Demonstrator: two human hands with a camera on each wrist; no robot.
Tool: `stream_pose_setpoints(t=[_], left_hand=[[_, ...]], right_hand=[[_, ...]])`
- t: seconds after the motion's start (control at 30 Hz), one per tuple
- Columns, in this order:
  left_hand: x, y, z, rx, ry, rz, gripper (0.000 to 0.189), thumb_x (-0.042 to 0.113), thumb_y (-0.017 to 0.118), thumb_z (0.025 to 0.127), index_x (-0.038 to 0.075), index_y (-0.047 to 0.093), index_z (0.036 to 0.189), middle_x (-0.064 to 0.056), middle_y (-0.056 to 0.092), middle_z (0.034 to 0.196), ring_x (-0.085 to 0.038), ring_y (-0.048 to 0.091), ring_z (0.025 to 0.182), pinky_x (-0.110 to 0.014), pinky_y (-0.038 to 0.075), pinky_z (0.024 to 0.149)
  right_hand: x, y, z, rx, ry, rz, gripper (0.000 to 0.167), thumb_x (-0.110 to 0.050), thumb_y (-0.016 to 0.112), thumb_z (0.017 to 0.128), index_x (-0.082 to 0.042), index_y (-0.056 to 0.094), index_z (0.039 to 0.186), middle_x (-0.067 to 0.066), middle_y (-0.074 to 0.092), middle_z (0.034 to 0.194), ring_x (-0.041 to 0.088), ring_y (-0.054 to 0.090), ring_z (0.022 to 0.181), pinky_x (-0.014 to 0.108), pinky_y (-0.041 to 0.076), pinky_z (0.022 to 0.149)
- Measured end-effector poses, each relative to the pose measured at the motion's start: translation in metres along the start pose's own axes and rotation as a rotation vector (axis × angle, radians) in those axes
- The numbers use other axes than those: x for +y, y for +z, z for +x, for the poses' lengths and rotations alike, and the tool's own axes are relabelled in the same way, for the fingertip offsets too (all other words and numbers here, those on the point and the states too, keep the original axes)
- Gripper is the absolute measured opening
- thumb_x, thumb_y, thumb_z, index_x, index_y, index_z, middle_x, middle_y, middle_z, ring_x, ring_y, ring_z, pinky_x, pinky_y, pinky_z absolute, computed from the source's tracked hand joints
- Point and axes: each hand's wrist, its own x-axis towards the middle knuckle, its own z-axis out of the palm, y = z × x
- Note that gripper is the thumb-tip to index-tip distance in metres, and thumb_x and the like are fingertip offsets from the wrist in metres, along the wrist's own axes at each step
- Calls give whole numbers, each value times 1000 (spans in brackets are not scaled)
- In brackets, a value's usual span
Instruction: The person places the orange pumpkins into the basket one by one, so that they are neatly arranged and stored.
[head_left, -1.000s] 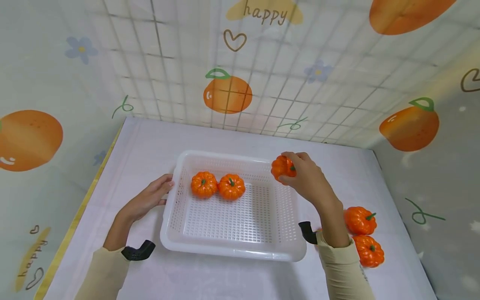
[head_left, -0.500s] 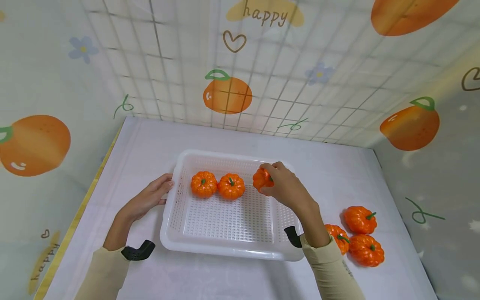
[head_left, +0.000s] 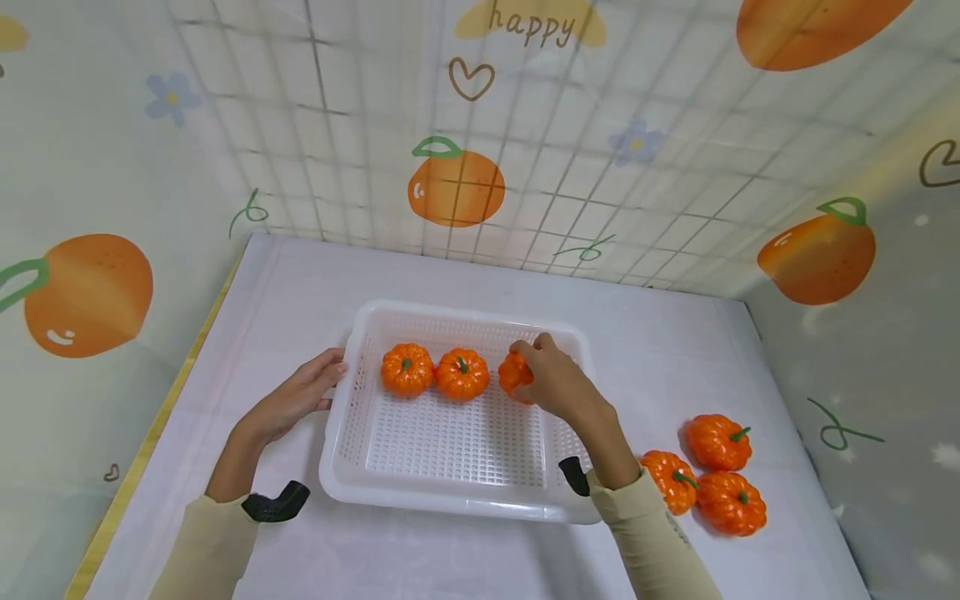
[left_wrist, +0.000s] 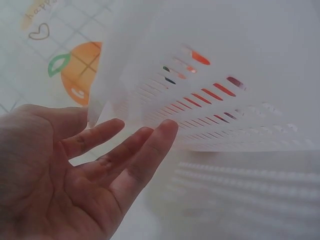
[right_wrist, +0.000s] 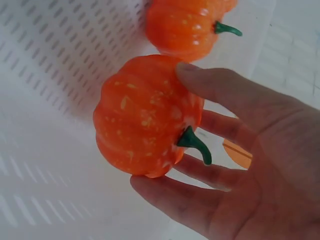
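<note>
In the head view my right hand (head_left: 557, 380) grips a small orange pumpkin (head_left: 514, 375) inside the white plastic basket (head_left: 457, 505). The right wrist view shows its thumb on one side of the pumpkin (right_wrist: 142, 117) and fingers on the other, the green stem towards the palm. Whether it touches the basket floor, I cannot tell. Two more pumpkins (head_left: 462, 374) sit side by side in the basket, to the left of the held one. My left hand (head_left: 292, 398) rests against the basket's left side; in the left wrist view its fairly straight fingers (left_wrist: 150, 160) meet the slotted wall.
Outside the basket, at the right, three pumpkins (head_left: 718, 442) stand close together on the white tabletop (head_left: 315, 283), beside my right forearm. Patterned sheets (head_left: 330, 125) with printed oranges rise behind and at both sides.
My right hand has carried the pumpkin left and down, from over the basket's right rim to beside the two in the basket. The left hand stays in place.
</note>
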Motion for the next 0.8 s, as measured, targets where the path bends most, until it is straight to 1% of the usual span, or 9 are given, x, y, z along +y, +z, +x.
stream_pose_setpoints(t=[0.2,0.37,0.5,0.67,0.8], left_hand=[[-2,-2,-2,-8,2,-2,48,35,40,108,10,35,149,-18,45,144,-36,52,121,-50,49,99],[-3,-3,-3,-15,6,-5,46,35,40,109,11,36,148,-18,46,143,-36,53,120,-51,49,99],[-4,-4,-3,-18,6,-7,46,34,40,109,11,36,148,-18,46,142,-36,53,120,-49,50,98],[-5,-4,-3,-13,7,2,47,34,40,109,10,36,149,-18,45,143,-35,53,120,-49,50,98],[-5,-4,-3,-8,6,10,48,34,40,109,9,35,149,-18,45,144,-34,54,120,-49,50,99]], right_hand=[[-3,11,3,-5,-4,-32,60,-14,83,81,-8,55,134,17,44,114,30,57,84,39,56,76],[-6,15,2,-15,7,-55,61,-14,83,81,-9,55,135,18,44,115,31,58,82,39,57,74],[-7,17,2,-12,4,-64,61,-13,83,81,-8,55,134,18,45,113,31,57,81,39,57,73],[-7,17,1,-10,9,-59,62,-16,84,81,-8,55,136,18,45,114,30,57,82,38,57,73],[-7,16,0,-4,18,-27,66,-21,85,81,-9,54,138,18,45,118,29,56,79,36,55,69]])
